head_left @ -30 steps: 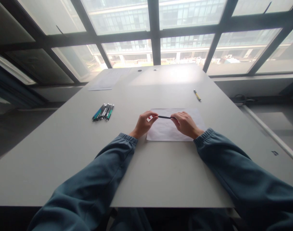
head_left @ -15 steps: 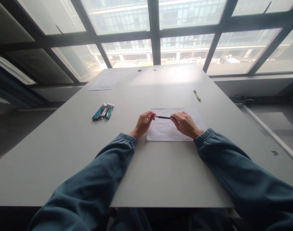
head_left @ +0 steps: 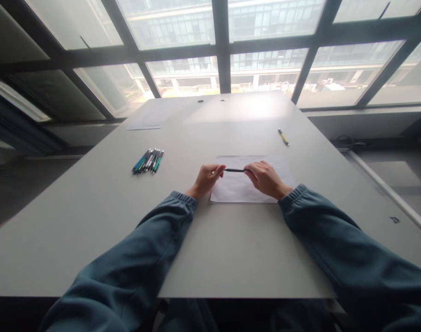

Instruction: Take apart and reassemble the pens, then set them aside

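A slim dark pen (head_left: 234, 170) lies level between my two hands, just above a white sheet of paper (head_left: 245, 191). My left hand (head_left: 207, 178) pinches its left end with thumb and fingers. At the other end, my right hand (head_left: 266, 177) is closed round the pen, its fingertips partly hidden behind the back of the hand. Both pen ends are covered by fingers. To the left of my left hand, several pens (head_left: 148, 161) with black, green, blue and silvery parts rest in a bunch.
On the white table (head_left: 103, 221) a yellow and black pen (head_left: 283, 137) lies at the right, beyond the paper. Pale sheets (head_left: 146, 117) lie at the far left. Large windows (head_left: 186, 74) stand behind the far edge.
My left hand has shifted slightly right along the pen, covering its left tip. The pen has tipped to nearly level. My right hand has barely moved.
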The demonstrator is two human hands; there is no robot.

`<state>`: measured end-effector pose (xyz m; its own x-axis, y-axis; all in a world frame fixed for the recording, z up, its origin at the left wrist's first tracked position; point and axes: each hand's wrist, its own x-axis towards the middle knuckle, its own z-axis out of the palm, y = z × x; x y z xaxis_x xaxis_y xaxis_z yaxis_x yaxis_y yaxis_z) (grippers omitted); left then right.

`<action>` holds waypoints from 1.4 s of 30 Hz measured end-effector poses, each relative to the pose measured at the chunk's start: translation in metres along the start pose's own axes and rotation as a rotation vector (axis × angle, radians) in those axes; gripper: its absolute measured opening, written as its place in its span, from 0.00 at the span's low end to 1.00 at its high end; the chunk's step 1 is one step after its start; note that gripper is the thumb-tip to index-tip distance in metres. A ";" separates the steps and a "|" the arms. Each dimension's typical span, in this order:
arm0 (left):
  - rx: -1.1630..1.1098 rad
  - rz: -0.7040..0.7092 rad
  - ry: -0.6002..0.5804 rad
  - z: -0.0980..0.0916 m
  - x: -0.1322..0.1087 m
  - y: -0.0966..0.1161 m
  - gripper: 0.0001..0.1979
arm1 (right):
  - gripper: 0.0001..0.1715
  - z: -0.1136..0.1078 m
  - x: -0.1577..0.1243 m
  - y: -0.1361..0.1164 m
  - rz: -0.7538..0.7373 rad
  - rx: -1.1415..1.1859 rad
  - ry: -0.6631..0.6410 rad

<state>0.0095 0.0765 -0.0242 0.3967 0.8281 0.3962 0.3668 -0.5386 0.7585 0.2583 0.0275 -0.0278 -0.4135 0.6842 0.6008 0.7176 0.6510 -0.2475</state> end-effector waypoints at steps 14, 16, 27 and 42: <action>0.017 0.173 0.086 0.001 0.002 0.001 0.16 | 0.12 0.000 0.000 0.001 0.026 -0.020 0.023; 0.008 0.177 0.096 0.002 0.002 0.001 0.13 | 0.12 -0.001 0.000 0.001 0.030 -0.021 0.019; -0.005 0.182 0.088 0.003 0.003 0.000 0.14 | 0.12 0.000 0.000 0.001 0.041 -0.041 0.014; -0.001 0.173 0.116 0.003 0.003 0.001 0.12 | 0.13 -0.001 0.000 0.001 0.044 -0.027 -0.001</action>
<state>0.0131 0.0778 -0.0241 0.3543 0.7356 0.5774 0.3007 -0.6743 0.6745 0.2595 0.0281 -0.0275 -0.3814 0.7125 0.5889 0.7503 0.6108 -0.2531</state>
